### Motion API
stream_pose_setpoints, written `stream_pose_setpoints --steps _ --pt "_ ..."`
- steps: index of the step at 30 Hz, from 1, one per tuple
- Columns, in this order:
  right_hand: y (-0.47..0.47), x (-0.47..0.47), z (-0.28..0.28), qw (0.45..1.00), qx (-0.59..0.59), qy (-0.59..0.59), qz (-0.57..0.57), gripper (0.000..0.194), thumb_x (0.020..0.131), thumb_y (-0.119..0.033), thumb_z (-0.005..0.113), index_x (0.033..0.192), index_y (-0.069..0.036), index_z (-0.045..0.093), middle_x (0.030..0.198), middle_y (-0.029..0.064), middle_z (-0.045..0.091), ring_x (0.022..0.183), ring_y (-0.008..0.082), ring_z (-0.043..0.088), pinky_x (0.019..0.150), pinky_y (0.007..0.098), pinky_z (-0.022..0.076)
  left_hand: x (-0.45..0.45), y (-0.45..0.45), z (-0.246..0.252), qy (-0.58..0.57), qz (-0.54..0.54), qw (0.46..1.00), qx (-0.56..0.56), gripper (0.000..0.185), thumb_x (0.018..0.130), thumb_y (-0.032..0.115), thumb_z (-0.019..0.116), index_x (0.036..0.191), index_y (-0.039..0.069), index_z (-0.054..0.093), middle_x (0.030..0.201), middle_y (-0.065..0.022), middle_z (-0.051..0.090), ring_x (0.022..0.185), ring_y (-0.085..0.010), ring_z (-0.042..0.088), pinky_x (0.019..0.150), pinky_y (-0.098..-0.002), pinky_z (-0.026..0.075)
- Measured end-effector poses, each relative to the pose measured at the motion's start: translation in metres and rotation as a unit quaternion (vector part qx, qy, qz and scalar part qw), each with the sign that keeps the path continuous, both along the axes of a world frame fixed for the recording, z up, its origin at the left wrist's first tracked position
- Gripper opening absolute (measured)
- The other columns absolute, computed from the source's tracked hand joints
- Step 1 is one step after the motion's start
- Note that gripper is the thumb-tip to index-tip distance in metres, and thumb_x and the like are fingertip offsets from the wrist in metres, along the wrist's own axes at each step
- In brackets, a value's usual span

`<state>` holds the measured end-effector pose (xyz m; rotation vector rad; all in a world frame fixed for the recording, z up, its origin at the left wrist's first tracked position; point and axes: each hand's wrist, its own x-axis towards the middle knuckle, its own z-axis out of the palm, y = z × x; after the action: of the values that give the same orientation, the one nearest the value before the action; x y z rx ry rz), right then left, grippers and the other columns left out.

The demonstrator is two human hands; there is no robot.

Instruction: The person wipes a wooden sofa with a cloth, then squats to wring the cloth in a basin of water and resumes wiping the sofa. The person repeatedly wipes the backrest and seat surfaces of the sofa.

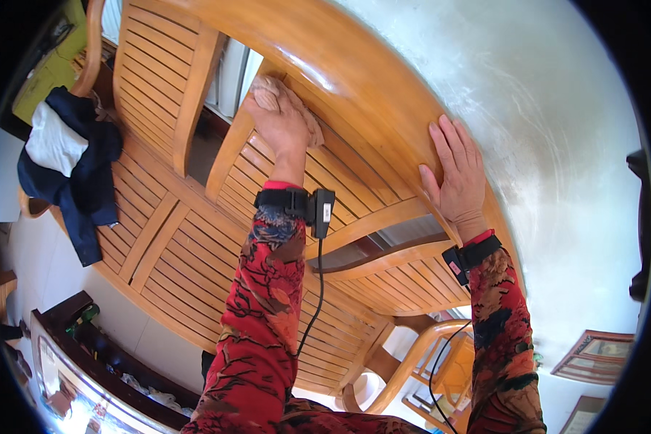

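Note:
Before me stands a slatted wooden bench (195,266) with a broad, glossy top rail (352,81) along its backrest. My left hand (282,125) presses a pinkish-brown cloth (309,116) against the upper part of the middle back panel (352,182), just under the rail. Part of the cloth is hidden beneath the hand. Farther right, my right hand (458,173) rests on the top rail with its fingers extended and the thumb a little apart; it holds nothing. Both wrists wear black straps with small cabled devices.
Dark blue and white clothing (68,146) lies over the bench's left end. A dark-framed, glass-topped table (76,380) is at lower left. Behind the rail rises a pale wall (564,179). A wooden chair (450,374) and a white bucket (366,386) stand at lower right.

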<state>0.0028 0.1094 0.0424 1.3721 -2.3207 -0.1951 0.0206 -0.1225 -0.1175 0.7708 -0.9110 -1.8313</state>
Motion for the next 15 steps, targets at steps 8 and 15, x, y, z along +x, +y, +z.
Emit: stream_pose_setpoints --steps 8,15 --pt "-0.005 0.002 0.002 1.000 0.002 -0.011 -0.013 0.065 0.084 -0.024 0.069 0.144 -0.012 0.048 0.152 0.0094 0.043 0.138 0.0339 0.041 0.112 0.0459 0.0348 0.063 0.167 0.027 -0.068 -0.208 0.971 -0.097 0.045 0.089 0.011 0.066 0.127 0.001 0.044 0.116 -0.0229 0.052 0.111 -0.0445 0.052 0.094 -0.0420 0.045" --pt "-0.004 0.001 0.000 1.000 -0.001 -0.016 -0.022 0.064 0.084 -0.023 0.069 0.144 -0.011 0.049 0.151 0.0100 0.044 0.139 0.0341 0.040 0.112 0.0469 0.0340 0.067 0.150 0.004 -0.066 -0.265 0.957 -0.100 0.043 0.085 0.004 0.066 0.124 0.002 0.047 0.112 -0.0232 0.054 0.106 -0.0467 0.053 0.091 -0.0431 0.046"
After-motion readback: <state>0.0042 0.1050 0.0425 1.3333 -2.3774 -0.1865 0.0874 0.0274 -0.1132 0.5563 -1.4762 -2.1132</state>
